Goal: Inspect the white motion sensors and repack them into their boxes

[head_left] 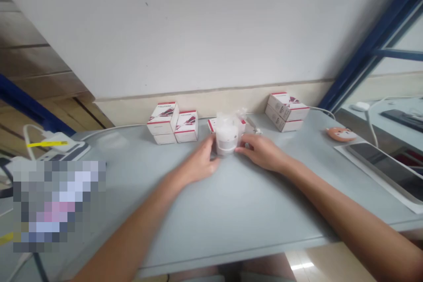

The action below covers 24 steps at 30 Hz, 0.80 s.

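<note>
A white motion sensor, wrapped in a clear plastic bag, stands near the middle of the desk. My left hand holds its left side, with the thumb near the bottom front edge. On the opposite side my right hand has its thumb and fingers closed on the right edge of the sensor and bag. Directly behind lies a white and red box, mostly hidden by the sensor. A small pale object, too blurred to name, rests just beyond my right fingers.
White and red boxes are grouped at the left by the wall, and two stacked boxes stand at the right. An orange mouse and a dark keyboard lie far right. A power strip and a pixelated patch occupy the left.
</note>
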Available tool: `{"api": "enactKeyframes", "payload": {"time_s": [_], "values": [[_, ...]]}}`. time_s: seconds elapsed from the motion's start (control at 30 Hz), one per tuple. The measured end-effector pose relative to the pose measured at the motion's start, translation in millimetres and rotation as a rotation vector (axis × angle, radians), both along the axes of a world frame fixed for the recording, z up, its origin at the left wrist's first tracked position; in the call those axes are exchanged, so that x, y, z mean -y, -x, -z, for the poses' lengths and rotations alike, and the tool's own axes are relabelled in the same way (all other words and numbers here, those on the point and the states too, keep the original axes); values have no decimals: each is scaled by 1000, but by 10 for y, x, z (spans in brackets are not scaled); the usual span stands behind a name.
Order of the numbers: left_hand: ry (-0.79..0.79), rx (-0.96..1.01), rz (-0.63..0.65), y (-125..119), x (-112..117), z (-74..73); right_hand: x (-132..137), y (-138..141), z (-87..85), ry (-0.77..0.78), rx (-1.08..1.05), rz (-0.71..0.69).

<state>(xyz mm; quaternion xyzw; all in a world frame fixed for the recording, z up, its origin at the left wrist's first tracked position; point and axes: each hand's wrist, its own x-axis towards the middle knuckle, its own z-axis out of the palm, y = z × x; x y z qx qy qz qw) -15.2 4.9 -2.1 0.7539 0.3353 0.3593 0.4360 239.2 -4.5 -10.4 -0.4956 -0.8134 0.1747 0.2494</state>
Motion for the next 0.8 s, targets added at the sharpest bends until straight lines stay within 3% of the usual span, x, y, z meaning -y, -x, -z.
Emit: {"api": "enactKeyframes", "payload": {"time_s": [0.17, 0.43, 0.6, 0.8], "values": [[34, 97, -37, -25, 39, -94, 71, 48, -13, -3, 64, -21], [30, -95, 5, 13, -16, 7, 102, 78, -27, 42, -42, -32], [-33, -42, 20, 19, -8, -32, 116, 142, -33, 100, 1, 5], [92, 16, -116, -138, 55, 51, 151, 171, -29, 103, 13, -21]]}}
